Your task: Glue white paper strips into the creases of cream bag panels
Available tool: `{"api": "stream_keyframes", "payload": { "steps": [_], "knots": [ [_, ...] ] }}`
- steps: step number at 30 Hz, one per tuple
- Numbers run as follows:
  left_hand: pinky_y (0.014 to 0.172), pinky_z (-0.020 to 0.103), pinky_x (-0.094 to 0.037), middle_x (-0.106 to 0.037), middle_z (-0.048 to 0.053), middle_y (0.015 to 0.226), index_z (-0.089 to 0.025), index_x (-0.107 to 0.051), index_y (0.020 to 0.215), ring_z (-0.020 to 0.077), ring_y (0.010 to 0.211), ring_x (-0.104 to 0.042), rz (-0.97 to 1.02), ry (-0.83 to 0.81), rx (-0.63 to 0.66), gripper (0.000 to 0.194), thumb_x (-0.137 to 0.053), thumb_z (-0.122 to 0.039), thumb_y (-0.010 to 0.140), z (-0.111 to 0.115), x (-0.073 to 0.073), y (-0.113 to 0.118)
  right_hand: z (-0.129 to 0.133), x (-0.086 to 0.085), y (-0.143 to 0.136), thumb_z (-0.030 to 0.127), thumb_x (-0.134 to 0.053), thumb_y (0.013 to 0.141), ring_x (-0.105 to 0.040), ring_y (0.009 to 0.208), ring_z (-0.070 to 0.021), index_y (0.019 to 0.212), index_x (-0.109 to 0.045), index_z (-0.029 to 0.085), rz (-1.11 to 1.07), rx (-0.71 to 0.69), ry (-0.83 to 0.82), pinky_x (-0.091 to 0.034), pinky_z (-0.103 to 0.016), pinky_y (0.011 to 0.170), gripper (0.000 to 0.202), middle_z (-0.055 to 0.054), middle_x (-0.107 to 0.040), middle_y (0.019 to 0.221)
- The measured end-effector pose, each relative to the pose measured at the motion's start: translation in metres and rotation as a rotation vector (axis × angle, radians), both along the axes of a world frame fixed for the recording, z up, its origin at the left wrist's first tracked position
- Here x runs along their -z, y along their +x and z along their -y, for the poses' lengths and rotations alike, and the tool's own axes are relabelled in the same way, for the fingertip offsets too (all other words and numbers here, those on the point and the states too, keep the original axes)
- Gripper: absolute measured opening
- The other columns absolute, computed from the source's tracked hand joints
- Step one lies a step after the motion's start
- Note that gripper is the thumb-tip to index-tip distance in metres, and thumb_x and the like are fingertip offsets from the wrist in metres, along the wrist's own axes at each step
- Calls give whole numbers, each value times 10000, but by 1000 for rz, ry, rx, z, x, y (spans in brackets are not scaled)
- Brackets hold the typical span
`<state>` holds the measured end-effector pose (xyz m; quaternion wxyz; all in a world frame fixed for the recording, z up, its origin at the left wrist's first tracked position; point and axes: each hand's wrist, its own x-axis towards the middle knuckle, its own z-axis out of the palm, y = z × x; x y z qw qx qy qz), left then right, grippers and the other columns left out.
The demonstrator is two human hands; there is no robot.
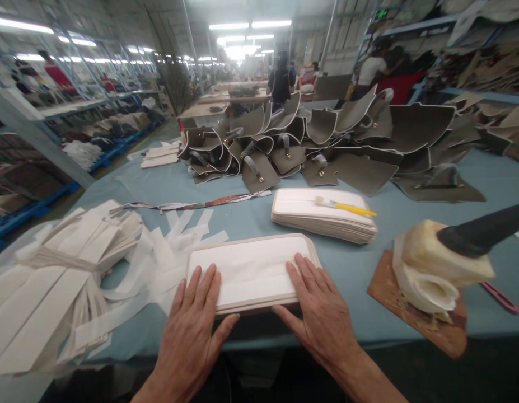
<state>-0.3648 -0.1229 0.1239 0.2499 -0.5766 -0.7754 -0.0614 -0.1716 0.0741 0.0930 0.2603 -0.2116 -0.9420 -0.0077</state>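
Observation:
A stack of white rectangular panels with beige edges (246, 268) lies at the table's front edge. My left hand (196, 324) rests on its left end, fingers flat on the top panel and thumb at the front side. On the right end lies my right hand (318, 302), its fingers also spread on the surface, thumb by the front edge. Behind them sits a second stack of similar panels (326, 224), with a yellow-handled brush (351, 209) across its top.
Bundled beige strips (53, 296) and loose white strips (158, 257) cover the left side. A crusted glue container (435, 263) with a black handle stands on a brown board (380, 285) at right. Grey-brown bag pieces (368, 168) line the back. People are farther off.

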Motion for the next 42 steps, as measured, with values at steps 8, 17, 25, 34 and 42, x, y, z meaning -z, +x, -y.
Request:
{"api": "stream_keyframes", "payload": {
  "steps": [8, 17, 25, 34, 42],
  "knots": [
    [1188, 479, -375, -456, 177, 1616, -97, -176, 1648, 343, 1505, -416, 7, -6, 62, 783, -367, -563, 1049, -23, 3, 17, 2, -3, 0, 595, -579, 986, -431, 1463, -391, 1493, -520, 54, 1, 28, -63, -368, -563, 1175, 743, -252, -407, 1611],
    [1187, 540, -369, -356, 187, 1672, -137, -197, 1651, 398, 1550, -314, 82, 15, 0, 875, -405, -676, 994, -26, 5, 12, -2, -6, 1, 632, -550, 987, -412, 1479, -379, 1513, -495, 72, -1, 3, -73, -370, -554, 1181, 771, -240, -400, 1620],
    [1285, 406, -215, -386, 163, 1662, -84, -253, 1626, 274, 1582, -274, 76, 29, 22, 757, -439, -520, 1036, 3, -4, 21, -2, -5, 3, 566, -504, 1025, -402, 1485, -371, 1538, -428, 64, 8, -23, -12, -351, -532, 1177, 722, -248, -413, 1610],
    [1136, 462, -441, -489, 224, 1579, -26, -328, 1573, 323, 1460, -484, 30, -24, -28, 789, -382, -598, 1032, -10, 3, 17, -5, -3, 5, 540, -408, 1072, -424, 1471, -360, 1577, -371, 104, 15, -37, 24, -355, -514, 1160, 668, -225, -442, 1599],
    [1141, 457, -462, -477, 222, 1589, -43, -361, 1550, 324, 1470, -474, 62, -30, -49, 775, -408, -610, 1024, -13, 2, 14, -6, -4, 5, 524, -396, 1085, -471, 1427, -371, 1530, -423, 76, 7, -63, 71, -395, -510, 1129, 633, -235, -466, 1575]
  ]
}}
